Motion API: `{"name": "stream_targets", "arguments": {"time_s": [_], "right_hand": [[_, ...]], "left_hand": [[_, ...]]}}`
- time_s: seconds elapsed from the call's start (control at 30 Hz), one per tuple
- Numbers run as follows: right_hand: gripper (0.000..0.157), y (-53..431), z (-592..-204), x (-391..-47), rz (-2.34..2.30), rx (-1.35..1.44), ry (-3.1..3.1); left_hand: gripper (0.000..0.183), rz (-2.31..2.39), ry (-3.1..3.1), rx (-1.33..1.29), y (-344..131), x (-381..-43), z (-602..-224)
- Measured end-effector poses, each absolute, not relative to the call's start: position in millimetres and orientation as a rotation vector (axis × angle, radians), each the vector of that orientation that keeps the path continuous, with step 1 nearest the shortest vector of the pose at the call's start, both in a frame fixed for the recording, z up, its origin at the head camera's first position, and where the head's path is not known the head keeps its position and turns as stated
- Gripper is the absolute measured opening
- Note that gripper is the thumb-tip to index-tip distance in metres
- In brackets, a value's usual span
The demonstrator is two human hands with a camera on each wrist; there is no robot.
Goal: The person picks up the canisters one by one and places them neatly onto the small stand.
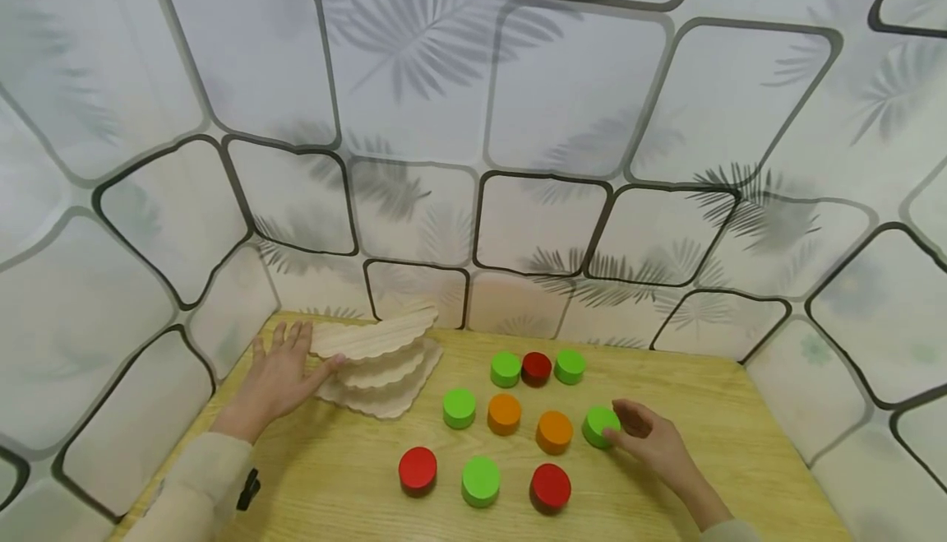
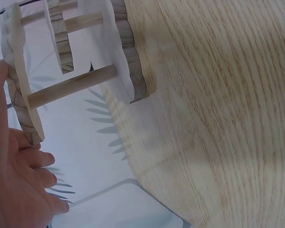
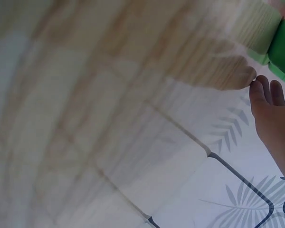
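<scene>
In the head view my left hand (image 1: 277, 382) lies at the left end of a tiered wooden stand (image 1: 373, 340) with scalloped edges, its thumb in front of the top board and its fingers behind. The left wrist view shows thumb and forefinger against this board (image 2: 21, 90), the other fingers spread past it; wooden posts (image 2: 73, 85) join the tiers. To the right, my right hand (image 1: 658, 443) is beside a green round block (image 1: 602, 427) on the table. Its thumb lies at the block's near side, while the fingertips, loosely bent, appear slightly apart from the block.
Left of that block are two orange round blocks (image 1: 505, 414) and another green one (image 1: 459, 408). A dark red block (image 1: 536, 369) stands between two green ones at the back. Red (image 1: 418, 470) and green blocks form a front row. Patterned walls (image 1: 414, 213) enclose the wooden table (image 1: 333, 476).
</scene>
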State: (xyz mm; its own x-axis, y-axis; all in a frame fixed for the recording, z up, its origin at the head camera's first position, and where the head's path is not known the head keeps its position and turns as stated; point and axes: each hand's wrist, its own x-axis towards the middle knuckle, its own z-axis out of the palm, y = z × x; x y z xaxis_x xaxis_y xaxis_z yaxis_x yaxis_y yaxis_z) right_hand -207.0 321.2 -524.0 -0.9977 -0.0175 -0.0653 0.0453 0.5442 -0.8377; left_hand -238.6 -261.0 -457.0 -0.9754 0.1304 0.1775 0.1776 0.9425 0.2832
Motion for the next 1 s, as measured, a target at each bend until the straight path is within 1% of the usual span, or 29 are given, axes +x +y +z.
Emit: {"name": "stream_targets", "arguments": {"time_s": [0.23, 0.53, 0.87, 1.0], "right_hand": [[0.073, 322.3, -527.4, -207.9, -1.463, -0.019, 2.688], [0.069, 320.3, -527.6, -207.4, -1.39, -0.08, 2.73], [0.067, 317.6, -526.3, -207.3, -1.367, -0.077, 2.758], [0.067, 314.5, -520.6, -208.5, -1.389, -0.069, 2.734]], "left_hand": [[0.099, -0.444, -2.954, -0.231, -260.8, -240.0, -457.9], [0.1, -0.443, -2.964, -0.228, -261.0, -240.0, -457.5], [0.101, -0.434, -2.964, -0.216, -260.1, -239.6, -457.3], [0.104, -0.427, -2.971, -0.204, -259.7, -239.7, -457.8]]}}
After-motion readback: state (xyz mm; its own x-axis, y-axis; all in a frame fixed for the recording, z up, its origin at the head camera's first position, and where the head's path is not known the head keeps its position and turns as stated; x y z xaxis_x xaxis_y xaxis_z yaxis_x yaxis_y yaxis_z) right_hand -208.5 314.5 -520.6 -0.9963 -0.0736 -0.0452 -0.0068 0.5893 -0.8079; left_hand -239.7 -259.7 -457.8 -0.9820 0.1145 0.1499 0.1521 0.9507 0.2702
